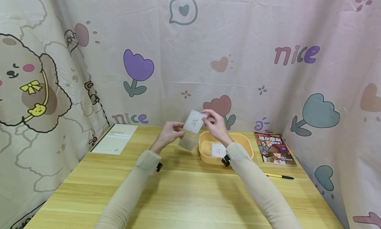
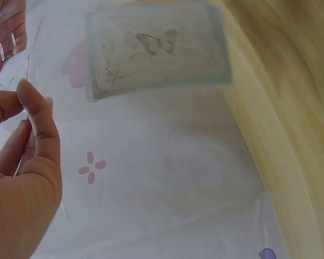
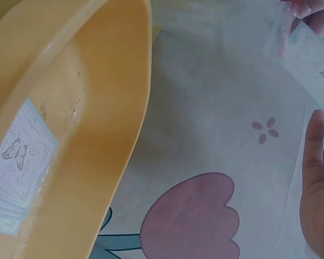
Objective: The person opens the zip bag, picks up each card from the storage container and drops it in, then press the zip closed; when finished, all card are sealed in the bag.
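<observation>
My right hand point(image 1: 216, 125) pinches the right edge of a white card point(image 1: 193, 121) with a butterfly drawing, held up above the table. My left hand point(image 1: 172, 133) is at the card's left edge, its thumb and fingers pinching a clear plastic bag point(image 1: 189, 142) that hangs below the card. In the left wrist view a butterfly drawing shows on or through this bag point(image 2: 159, 48). Whether the left fingers also grip the card cannot be told. Near the right hand, a yellow basin point(image 1: 205, 158) contains more butterfly cards point(image 3: 16, 162), lying in a pile.
At the back left of the wooden table point(image 1: 184, 196) lies a white notepad point(image 1: 114, 139) marked "Gambit". A comic-style book point(image 1: 275, 149) is right of the basin, with a yellow and black pen point(image 1: 279, 176) in front of it. A printed curtain point(image 1: 178, 63) surrounds the table's back and sides.
</observation>
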The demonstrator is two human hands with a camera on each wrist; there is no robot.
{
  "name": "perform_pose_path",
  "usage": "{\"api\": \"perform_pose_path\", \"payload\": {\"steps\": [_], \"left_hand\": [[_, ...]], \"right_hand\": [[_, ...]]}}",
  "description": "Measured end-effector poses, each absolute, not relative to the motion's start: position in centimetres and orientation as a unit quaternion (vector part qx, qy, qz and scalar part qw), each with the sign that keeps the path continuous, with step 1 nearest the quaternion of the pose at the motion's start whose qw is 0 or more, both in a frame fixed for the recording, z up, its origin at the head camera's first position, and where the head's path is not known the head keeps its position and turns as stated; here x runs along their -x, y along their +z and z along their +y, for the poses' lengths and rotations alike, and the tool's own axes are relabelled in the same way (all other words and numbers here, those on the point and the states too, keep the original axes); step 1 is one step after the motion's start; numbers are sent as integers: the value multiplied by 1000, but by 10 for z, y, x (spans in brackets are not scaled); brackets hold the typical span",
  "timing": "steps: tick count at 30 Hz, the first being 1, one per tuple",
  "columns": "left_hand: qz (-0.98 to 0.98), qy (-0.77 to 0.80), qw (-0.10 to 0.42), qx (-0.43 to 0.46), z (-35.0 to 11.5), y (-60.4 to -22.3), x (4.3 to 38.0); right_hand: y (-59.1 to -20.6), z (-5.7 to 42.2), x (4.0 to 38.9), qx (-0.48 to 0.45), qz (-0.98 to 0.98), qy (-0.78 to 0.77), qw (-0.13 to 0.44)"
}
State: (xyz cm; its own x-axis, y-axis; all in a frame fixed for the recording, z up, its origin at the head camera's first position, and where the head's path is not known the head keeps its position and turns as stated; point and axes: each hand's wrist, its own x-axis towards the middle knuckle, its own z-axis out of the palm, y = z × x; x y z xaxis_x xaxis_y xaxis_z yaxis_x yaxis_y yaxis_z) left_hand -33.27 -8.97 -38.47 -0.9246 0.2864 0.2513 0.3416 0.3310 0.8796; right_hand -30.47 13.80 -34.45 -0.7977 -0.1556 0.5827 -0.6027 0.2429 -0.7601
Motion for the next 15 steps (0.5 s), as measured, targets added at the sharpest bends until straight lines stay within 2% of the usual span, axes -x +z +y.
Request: {"api": "perform_pose_path", "payload": {"steps": [15], "left_hand": [[-793,-570,45,208,-91,-384,332]], "right_hand": [[-344,142,306,-252,-721,609,215]]}}
